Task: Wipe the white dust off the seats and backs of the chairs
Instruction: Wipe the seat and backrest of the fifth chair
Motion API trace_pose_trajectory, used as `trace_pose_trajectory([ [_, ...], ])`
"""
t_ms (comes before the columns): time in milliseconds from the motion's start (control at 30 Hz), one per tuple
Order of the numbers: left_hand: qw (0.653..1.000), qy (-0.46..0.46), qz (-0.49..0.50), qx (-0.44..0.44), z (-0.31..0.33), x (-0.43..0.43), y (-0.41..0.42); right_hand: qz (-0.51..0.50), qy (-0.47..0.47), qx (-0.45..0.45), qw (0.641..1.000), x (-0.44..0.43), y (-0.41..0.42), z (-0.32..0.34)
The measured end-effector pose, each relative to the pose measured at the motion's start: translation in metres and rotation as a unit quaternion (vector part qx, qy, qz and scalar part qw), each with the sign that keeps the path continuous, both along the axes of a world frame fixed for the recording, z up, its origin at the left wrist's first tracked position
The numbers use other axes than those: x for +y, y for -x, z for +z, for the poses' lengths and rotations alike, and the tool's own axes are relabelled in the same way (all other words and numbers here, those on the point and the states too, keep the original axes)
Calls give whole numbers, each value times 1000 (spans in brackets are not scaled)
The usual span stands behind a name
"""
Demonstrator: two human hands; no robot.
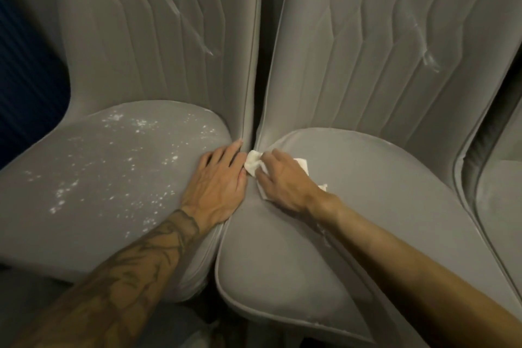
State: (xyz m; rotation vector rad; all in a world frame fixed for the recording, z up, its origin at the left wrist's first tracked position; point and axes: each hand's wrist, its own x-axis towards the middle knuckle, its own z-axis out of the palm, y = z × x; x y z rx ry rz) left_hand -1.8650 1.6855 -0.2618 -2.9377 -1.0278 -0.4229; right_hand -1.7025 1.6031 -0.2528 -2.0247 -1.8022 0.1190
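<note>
White cloth (252, 162), crumpled and soft, is bunched under the curled fingers of the right grip (282, 178). This grip holds and presses it on the inner back corner of the right seat (367, 206), just beside the left grip (217, 178). The left grip lies flat, fingers straight and holding nothing, on the edge of the left seat (84, 234) where the two seats meet. The cloth is judged light, limp and easily folded, and is best taken as a wad in the palm so that a broad face meets the fabric. Both seats look padded, grey and velvety, likely to yield under pressure and to trap powder in the nap. White dust (60, 192) speckles the left seat, left of the left grip. The right seat around the right grip looks largely clean. Beyond both grips, pale streaks mark the left back (158, 37) and the right back (381, 37).
</note>
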Motion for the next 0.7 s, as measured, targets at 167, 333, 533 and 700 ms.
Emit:
trace_pose_trajectory([
  [167,1000,3,0,-2,2,-1,1,-137,37,-5,990,29,-52,11],
  [333,1000,-3,-1,-13,0,1,2,-67,-8,-6,998,5,-6,1],
  [533,1000,-8,-10,-15,1,0,3,-52,29,-25,998,-6,-21,9],
  [700,1000,-1,-9,-19,2,1,3,-182,18,-17,983,9,-9,9],
])
